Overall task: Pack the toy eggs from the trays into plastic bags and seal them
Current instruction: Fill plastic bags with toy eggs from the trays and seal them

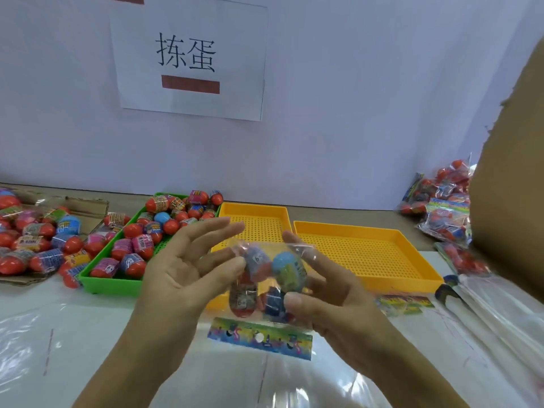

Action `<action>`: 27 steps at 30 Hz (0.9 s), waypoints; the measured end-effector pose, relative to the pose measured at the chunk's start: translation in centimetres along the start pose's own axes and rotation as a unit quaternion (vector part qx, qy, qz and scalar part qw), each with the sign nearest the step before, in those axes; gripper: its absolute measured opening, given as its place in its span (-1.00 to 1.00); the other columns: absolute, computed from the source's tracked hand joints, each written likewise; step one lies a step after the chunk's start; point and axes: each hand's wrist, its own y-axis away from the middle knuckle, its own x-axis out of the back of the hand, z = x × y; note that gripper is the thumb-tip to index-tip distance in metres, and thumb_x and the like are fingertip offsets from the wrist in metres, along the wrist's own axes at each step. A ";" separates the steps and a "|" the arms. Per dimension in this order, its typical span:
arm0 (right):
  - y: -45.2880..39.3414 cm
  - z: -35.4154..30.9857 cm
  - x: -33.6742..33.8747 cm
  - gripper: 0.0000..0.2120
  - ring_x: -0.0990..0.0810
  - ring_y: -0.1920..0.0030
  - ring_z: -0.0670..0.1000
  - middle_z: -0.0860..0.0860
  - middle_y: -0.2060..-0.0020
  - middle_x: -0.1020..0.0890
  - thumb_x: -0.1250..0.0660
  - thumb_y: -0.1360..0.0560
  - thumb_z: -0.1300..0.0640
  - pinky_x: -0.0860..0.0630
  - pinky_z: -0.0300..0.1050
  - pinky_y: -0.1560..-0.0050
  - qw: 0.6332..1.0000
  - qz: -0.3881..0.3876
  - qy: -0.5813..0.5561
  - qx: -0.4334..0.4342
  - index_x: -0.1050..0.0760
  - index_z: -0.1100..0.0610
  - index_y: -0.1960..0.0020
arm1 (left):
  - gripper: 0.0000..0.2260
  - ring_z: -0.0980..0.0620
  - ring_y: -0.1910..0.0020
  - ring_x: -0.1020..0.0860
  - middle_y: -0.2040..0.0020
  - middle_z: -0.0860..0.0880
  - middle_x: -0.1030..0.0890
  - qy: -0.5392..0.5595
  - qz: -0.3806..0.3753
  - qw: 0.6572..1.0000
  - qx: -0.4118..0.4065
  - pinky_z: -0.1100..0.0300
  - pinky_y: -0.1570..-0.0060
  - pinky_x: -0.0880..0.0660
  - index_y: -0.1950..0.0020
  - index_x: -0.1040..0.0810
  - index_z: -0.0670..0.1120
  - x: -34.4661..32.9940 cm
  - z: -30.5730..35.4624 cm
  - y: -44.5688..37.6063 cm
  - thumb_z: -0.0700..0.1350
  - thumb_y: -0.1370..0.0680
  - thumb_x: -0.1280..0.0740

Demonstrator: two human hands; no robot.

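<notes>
Cardboard [512, 160] hides packed bags [444, 213] at right; egg labels blurred.

Packing workstation: sorting trays [368, 251], heaps of toy eggs [38, 240], wall sign [188, 58] labelling station.

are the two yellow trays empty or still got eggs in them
Empty. Both yellow trays show only bare perforated floor where visible; the hands hide part of the left one. The green tray holds eggs.
</notes>
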 end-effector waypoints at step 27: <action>-4.8 -4.6 5.6 -0.75 0.03 -0.55 -0.18 -0.18 -0.45 -0.36 -0.33 -0.50 -0.20 -0.09 -0.03 -0.46 0.728 0.099 0.678 0.033 -0.58 -0.20 -0.15 | -0.84 0.09 0.21 -0.65 0.27 0.01 -0.68 -0.179 0.169 0.969 0.040 0.13 0.15 -0.54 0.29 -0.62 -0.04 0.0 -0.6 -0.4 -0.16 -0.50 -0.42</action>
